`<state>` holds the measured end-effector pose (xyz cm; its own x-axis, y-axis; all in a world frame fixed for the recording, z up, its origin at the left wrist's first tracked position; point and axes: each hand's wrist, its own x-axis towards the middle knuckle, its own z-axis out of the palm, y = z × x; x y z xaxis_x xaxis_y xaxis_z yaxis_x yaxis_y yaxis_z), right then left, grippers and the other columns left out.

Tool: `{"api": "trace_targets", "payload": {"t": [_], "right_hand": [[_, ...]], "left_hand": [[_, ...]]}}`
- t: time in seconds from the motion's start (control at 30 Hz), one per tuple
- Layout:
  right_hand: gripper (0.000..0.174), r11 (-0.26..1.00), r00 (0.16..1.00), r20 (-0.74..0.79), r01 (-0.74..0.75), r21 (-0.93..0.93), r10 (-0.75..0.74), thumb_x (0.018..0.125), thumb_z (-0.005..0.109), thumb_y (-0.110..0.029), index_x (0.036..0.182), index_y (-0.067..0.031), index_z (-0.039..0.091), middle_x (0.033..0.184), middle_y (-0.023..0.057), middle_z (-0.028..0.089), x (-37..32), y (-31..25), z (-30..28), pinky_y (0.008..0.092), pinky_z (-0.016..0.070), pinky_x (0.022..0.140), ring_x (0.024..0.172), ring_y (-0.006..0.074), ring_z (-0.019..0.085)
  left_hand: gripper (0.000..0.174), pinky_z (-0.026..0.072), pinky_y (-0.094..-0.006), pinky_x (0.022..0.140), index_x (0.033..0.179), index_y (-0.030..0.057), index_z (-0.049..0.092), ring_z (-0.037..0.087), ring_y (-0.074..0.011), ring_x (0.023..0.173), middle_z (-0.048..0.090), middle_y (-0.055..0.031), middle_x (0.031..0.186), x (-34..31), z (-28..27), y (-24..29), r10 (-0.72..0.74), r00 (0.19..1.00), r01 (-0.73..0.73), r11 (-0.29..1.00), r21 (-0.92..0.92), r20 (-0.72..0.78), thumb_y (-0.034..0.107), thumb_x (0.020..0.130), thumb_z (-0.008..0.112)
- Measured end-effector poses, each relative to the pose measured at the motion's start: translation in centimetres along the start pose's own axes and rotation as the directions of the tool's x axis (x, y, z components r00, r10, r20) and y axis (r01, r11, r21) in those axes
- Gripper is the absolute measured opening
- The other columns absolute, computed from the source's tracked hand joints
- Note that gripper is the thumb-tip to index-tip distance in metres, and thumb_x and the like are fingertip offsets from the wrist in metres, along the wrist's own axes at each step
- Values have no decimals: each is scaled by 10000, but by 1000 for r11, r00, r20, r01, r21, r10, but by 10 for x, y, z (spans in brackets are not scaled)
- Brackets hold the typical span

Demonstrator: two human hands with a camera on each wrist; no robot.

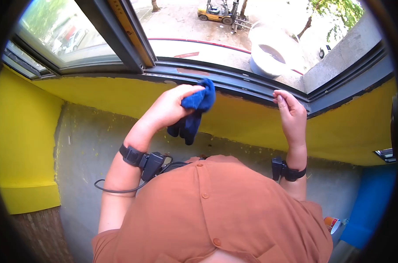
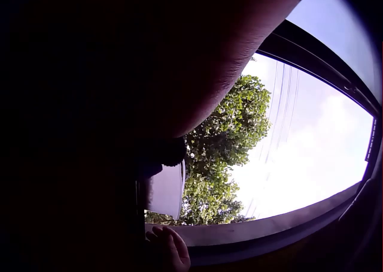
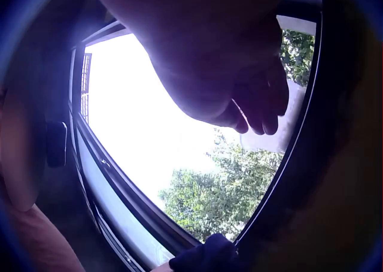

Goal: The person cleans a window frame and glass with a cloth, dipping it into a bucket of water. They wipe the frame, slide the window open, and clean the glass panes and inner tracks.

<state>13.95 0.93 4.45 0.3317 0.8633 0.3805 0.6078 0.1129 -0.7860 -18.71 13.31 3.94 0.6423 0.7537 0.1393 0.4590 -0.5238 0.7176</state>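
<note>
In the head view my left hand [image 1: 170,105] grips a bunched dark blue cloth [image 1: 199,103], whose loose end hangs down before the yellow wall. The cloth's top overlaps the inner edge of the grey window track [image 1: 234,81]. My right hand [image 1: 292,115] is raised near the right end of that track, its fingers loosely bent and nothing visible in them. Beyond the track, on the outer ledge, stands a white bucket [image 1: 269,61]. Low in the right wrist view the blue cloth [image 3: 209,254] shows again, while my right hand's fingers [image 3: 260,107] hang dark against the bright window.
A sliding window sash [image 1: 71,39] stands at the left of the opening. Below the sill runs a yellow wall [image 1: 247,118] with a grey lower part. An orange and white tub [image 1: 333,224] sits at lower right. Outside, a yellow forklift [image 1: 218,13] is parked.
</note>
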Motion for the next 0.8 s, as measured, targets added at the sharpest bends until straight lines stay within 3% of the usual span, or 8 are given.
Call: {"api": "trace_targets", "payload": {"t": [0.1,0.17,0.23,0.33,0.4,0.43,0.57,0.8], "right_hand": [[169,996,999,-45,10,-94,-14,978,628,-74,1097,23,700,1002,137,735,-6,10,-12,282,530,788,889,171,701],[158,984,990,-131,27,-175,-51,975,621,-66,1087,12,703,1011,136,732,-8,15,-22,296,527,809,904,197,697],[157,981,981,-184,27,-194,-63,978,615,-64,1084,11,702,1004,137,729,-9,27,-34,295,528,807,891,199,695],[153,977,972,-227,15,-214,-65,979,611,-63,1088,4,696,996,137,721,-8,31,-41,303,529,797,884,211,694],[155,975,969,-237,13,-221,-67,974,613,-64,1092,-2,691,1001,148,716,-7,33,-39,317,530,793,883,245,697],[155,976,969,-238,11,-218,-64,974,613,-64,1092,-2,691,1001,148,716,-5,34,-35,317,530,793,883,245,697],[157,949,972,-167,108,-297,-163,963,618,-68,1087,-10,692,1031,170,713,7,37,-18,344,536,813,914,312,693],[149,918,959,-132,194,-345,-252,961,614,-64,1066,0,699,1026,166,718,27,62,0,365,543,825,942,319,692]], "left_hand": [[376,500,-370,992,1301,122,640,629,-312,1141,630,-114,1258,-7,0,8,-11,970,78,961,-265,244,111,927,672],[386,496,-372,997,1296,112,642,613,-323,1168,588,-131,1313,-21,-4,-1,29,985,-41,997,67,169,127,915,699],[328,488,-382,999,1243,55,652,574,-307,1206,535,-122,1358,-36,-11,-8,-42,982,32,998,59,182,90,919,681],[259,509,-348,940,1176,35,680,620,-274,1124,590,-102,1258,-54,-21,-4,-125,992,103,915,391,31,121,932,682],[241,542,-314,817,1059,1,712,698,-216,876,682,-83,1090,-61,-31,3,-420,907,420,907,45,11,217,954,693],[241,542,-314,817,1059,1,712,698,-216,876,682,-83,1090,-63,-32,-2,-421,907,420,906,48,11,217,954,693],[214,506,-245,750,1038,-43,706,637,-107,807,704,-49,937,-66,-40,-8,-620,754,348,657,-669,-216,155,962,675],[224,519,-285,858,1141,-43,662,662,-149,922,703,-72,1036,-49,-68,-21,-599,724,87,570,-817,-341,90,965,622]]}}
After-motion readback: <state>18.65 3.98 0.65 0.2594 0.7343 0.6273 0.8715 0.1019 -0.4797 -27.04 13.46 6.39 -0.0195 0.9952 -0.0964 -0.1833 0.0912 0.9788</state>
